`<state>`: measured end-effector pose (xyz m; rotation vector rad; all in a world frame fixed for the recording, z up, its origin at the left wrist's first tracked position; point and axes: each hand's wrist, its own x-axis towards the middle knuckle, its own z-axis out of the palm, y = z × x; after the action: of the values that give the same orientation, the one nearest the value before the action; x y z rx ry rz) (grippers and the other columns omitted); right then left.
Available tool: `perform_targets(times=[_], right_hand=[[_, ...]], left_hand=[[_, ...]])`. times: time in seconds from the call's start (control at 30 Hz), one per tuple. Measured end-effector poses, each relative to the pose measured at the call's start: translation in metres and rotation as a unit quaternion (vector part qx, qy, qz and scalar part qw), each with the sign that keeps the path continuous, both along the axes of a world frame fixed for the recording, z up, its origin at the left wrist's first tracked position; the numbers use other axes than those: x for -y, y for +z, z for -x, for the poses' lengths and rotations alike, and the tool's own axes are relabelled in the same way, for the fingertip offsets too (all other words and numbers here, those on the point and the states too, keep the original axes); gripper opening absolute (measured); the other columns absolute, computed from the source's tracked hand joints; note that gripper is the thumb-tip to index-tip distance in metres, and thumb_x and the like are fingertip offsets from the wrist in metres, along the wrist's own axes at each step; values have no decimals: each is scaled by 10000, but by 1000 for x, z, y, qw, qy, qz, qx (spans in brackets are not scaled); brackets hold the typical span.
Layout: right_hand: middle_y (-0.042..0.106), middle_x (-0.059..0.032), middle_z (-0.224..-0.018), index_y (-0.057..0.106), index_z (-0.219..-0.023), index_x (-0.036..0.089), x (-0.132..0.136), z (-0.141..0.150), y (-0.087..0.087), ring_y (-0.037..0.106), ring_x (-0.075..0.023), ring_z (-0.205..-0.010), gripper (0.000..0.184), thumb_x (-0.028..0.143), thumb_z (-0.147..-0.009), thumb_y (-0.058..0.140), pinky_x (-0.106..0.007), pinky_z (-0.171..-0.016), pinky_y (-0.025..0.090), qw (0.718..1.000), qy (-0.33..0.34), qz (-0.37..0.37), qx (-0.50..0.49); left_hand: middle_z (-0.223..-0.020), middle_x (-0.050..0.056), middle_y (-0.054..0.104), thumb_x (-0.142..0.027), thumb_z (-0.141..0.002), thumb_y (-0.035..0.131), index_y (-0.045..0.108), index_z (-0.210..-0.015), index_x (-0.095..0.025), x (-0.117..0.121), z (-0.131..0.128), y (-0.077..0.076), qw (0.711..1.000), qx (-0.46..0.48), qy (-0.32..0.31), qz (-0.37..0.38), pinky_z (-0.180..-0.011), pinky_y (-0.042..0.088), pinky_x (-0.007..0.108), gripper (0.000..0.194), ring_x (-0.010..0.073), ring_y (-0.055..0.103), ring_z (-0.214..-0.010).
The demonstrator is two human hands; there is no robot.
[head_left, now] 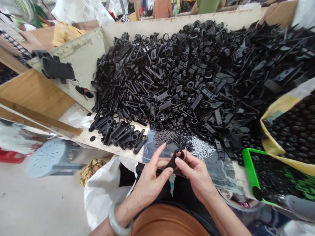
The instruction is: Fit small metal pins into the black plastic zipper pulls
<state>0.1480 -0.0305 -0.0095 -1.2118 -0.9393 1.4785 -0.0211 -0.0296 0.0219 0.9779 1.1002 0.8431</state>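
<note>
At the near edge of the tabletop [85,135], the left hand [150,173] grips a black part [172,161] while the right hand [197,170] pinches its ring end, seemingly to steady it; silver pins [202,148] lie just beyond, likely for easy reach.

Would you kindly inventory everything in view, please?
held part: one, black, bottom centre
loose parts: many, black, across table
pins: many, silver, table front
tray: one, green, right
bag: one, yellow, far right
balls: many, black, inside bag
stool: one, blue, left
keys: one bunch, dark, left
sack: one, white, lower left
people: two or more, orange and green clothing, behind
bracelet: one, pale, left wrist
left hand: one, bare, on held part
right hand: one, bare, on held part
</note>
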Motion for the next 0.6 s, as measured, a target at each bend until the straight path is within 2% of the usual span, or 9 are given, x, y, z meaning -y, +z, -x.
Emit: perform_targets(times=[0.1, 0.2, 0.37, 0.53, 0.6], right_hand=[[669, -47, -885, 786, -913, 201, -1, -1, -3, 625, -184, -789, 341, 530, -824, 789, -316, -722, 583, 1000, 5, 19, -8], [720, -54, -912, 797, -1012, 208, -1, 3, -2, 655, -188, -799, 395, 524, -780, 838, -331, -780, 588, 997, 10, 49, -55], [747, -52, -874, 800, -944, 199, 0, 13, -3, 668, -192, -801, 363, 512, -768, 855, -318, -781, 580, 993, -8, 62, -102], [749, -72, -946, 791, -975, 203, -2, 15, -11, 670, -212, -838, 378, 540, -805, 807, -317, -773, 573, 999, -12, 19, -31], [736, -72, -1005, 788, -1081, 220, -4, 10, -12, 644, -185, -769, 430, 552, -807, 794, -305, -731, 567, 1000, 0, -12, 22]], left_hand=[[-965, 41, 765, -285, -945, 676, 388, -1575, -269, 3, -4, -4, 1000, -18, -5, -18, -971, 486, 338, 692, 221, 699, -983], [-912, 14, 737, -296, -976, 623, 313, -1592, -271, 6, -8, -11, 999, -23, 1, -41, -948, 507, 340, 689, 197, 688, -943], [-935, 11, 750, -297, -990, 589, 360, -1572, -278, 6, -11, -19, 992, -99, 0, -82, -926, 524, 323, 625, 182, 689, -922], [-948, 4, 790, -281, -974, 612, 338, -1588, -278, 3, -7, -19, 982, -156, -5, -104, -930, 543, 328, 673, 183, 723, -915], [-1067, 34, 796, -272, -970, 619, 471, -1513, -271, -4, 5, -16, 962, -215, -3, -166, -938, 546, 323, 563, 187, 732, -964]])
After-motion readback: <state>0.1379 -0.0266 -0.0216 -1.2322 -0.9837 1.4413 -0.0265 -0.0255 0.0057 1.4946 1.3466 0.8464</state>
